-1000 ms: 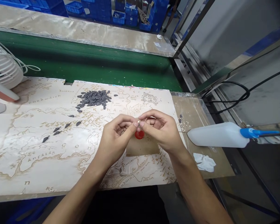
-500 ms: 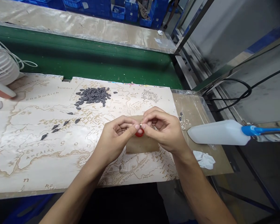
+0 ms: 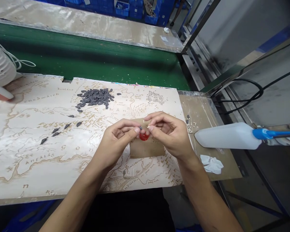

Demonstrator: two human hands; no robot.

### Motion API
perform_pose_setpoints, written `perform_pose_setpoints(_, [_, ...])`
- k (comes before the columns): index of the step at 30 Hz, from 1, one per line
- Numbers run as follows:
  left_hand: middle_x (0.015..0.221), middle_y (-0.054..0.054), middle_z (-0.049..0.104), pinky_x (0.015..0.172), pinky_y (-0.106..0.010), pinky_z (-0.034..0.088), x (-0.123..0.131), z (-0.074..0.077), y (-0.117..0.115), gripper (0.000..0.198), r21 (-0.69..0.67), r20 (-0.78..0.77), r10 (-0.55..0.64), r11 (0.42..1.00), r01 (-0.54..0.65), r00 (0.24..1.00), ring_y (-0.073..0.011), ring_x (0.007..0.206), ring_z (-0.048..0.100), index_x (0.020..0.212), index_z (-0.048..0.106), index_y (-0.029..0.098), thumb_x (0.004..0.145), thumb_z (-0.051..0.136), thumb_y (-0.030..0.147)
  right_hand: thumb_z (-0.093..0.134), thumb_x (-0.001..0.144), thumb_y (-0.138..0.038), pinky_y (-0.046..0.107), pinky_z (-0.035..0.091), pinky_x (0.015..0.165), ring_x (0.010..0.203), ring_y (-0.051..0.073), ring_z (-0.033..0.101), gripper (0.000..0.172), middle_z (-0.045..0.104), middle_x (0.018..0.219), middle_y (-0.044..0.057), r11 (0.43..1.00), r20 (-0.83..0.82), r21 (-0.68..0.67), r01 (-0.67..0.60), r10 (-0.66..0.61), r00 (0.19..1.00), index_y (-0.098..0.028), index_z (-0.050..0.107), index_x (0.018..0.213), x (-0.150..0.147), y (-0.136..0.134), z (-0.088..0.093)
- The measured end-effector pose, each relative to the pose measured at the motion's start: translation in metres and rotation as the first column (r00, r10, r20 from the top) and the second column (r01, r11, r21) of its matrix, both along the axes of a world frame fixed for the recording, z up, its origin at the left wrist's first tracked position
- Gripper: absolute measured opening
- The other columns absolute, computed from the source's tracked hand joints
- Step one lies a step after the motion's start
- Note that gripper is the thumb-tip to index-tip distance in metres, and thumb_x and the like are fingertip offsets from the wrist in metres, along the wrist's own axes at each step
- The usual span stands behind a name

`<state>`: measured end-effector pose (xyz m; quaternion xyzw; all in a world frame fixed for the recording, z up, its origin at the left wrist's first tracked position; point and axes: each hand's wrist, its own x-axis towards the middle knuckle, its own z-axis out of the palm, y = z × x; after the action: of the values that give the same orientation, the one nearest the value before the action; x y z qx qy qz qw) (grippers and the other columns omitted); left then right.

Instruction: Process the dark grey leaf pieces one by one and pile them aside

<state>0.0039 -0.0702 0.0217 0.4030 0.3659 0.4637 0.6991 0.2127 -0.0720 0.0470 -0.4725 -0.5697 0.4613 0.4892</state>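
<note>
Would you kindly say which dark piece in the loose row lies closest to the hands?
The rightmost one, the row's end nearest the left hand.

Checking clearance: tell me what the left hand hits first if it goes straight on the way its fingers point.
The left hand, pinching a small dark piece, points toward the right hand. That hand's fingertips come first, almost touching. The red disc seems to lie lower, out of line.
</note>
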Motion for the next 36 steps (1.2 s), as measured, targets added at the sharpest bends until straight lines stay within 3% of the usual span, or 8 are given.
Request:
perform_pose_setpoints(3, [0.093, -0.007, 0.086, 0.078, -0.028, 0.06, -0.003, -0.004, 0.001, 0.018, -0.037, -0.044, 0.066, 0.997, -0.068, 0.997, -0.0182, 0.086, 0.076, 0.102, 0.089, 0.022, 0.094, 0.096, 0.037, 0.085, 0.093, -0.022, 0.039, 0.062, 0.075, 0.094, 0.022, 0.071, 0.006, 0.072, 0.122, 0.009, 0.988, 0.313, 0.136, 0.066, -0.106, 0.944, -0.025, 0.081, 0.089, 0.011, -0.004, -0.011])
perform_pose_setpoints(7, [0.097, -0.009, 0.088, 0.075, -0.028, 0.058, -0.008, -0.015, 0.002, 0.026, -0.1, -0.047, 0.131, 0.986, -0.135, 0.99, -0.0169, 0.083, 0.075, 0.106, 0.089, 0.021, 0.088, 0.1, 0.036, 0.077, 0.095, -0.018, 0.053, 0.062, 0.103, 0.117, 0.03, 0.071, 0.009, 0.067, 0.127, 0.012, 0.974, 0.522, 0.228, 0.013, -0.134, 0.842, -0.024, 0.081, 0.091, 0.024, -0.013, -0.029])
perform_pose_setpoints(11, [0.098, -0.008, 0.089, 0.079, -0.028, 0.06, -0.007, -0.025, 0.003, 0.036, -0.123, -0.056, 0.134, 0.983, -0.14, 0.989, -0.017, 0.084, 0.078, 0.117, 0.089, 0.02, 0.087, 0.102, 0.034, 0.074, 0.098, -0.016, 0.055, 0.064, 0.106, 0.124, 0.033, 0.07, 0.012, 0.066, 0.13, 0.013, 0.97, 0.554, 0.243, -0.026, -0.116, 0.824, -0.024, 0.081, 0.093, 0.026, -0.017, -0.036])
perform_pose_setpoints(17, [0.092, -0.009, 0.087, 0.074, -0.031, 0.062, -0.003, -0.027, 0.0, 0.028, -0.159, -0.065, 0.04, 0.986, -0.05, 0.997, -0.0187, 0.08, 0.078, 0.105, 0.087, 0.018, 0.09, 0.099, 0.038, 0.073, 0.1, -0.015, 0.055, 0.064, 0.106, 0.128, 0.034, 0.07, 0.013, 0.067, 0.134, 0.014, 0.96, 0.597, 0.274, -0.063, -0.118, 0.793, -0.025, 0.081, 0.095, 0.022, -0.015, -0.032])
perform_pose_setpoints(21, [0.097, -0.011, 0.088, 0.079, -0.031, 0.063, -0.002, -0.027, -0.002, 0.026, -0.243, -0.052, 0.067, 0.967, -0.078, 0.996, -0.018, 0.082, 0.079, 0.101, 0.088, 0.018, 0.09, 0.098, 0.039, 0.073, 0.1, -0.014, 0.056, 0.063, 0.106, 0.127, 0.035, 0.071, 0.014, 0.067, 0.134, 0.015, 0.951, 0.609, 0.294, -0.093, -0.111, 0.786, -0.024, 0.08, 0.093, 0.021, -0.015, -0.032])
perform_pose_setpoints(25, [0.1, -0.011, 0.088, 0.077, -0.03, 0.062, -0.001, -0.028, -0.003, 0.026, -0.237, -0.038, 0.079, 0.968, -0.085, 0.996, -0.0177, 0.082, 0.078, 0.098, 0.088, 0.018, 0.089, 0.099, 0.04, 0.072, 0.099, -0.012, 0.057, 0.062, 0.107, 0.128, 0.035, 0.071, 0.016, 0.068, 0.134, 0.015, 0.945, 0.608, 0.309, -0.108, -0.109, 0.786, -0.024, 0.08, 0.092, 0.021, -0.016, -0.031])
perform_pose_setpoints(32, [0.1, -0.01, 0.09, 0.075, -0.029, 0.06, 0.0, -0.029, -0.002, 0.034, -0.218, -0.017, 0.12, 0.968, -0.12, 0.993, -0.0171, 0.081, 0.079, 0.109, 0.087, 0.018, 0.084, 0.103, 0.033, 0.074, 0.099, -0.015, 0.06, 0.059, 0.11, 0.126, 0.036, 0.068, 0.014, 0.067, 0.133, 0.014, 0.948, 0.642, 0.319, 0.007, -0.221, 0.735, -0.025, 0.077, 0.09, 0.033, -0.022, -0.041])
perform_pose_setpoints(36, [0.103, -0.012, 0.09, 0.079, -0.032, 0.061, 0.003, -0.03, -0.002, 0.027, -0.222, -0.037, 0.102, 0.969, -0.108, 0.994, -0.0199, 0.087, 0.081, 0.101, 0.087, 0.017, 0.085, 0.102, 0.034, 0.075, 0.098, -0.013, 0.064, 0.057, 0.114, 0.133, 0.039, 0.065, 0.014, 0.069, 0.135, 0.015, 0.958, 0.706, 0.285, -0.02, -0.196, 0.681, -0.024, 0.079, 0.09, 0.038, -0.025, -0.051])
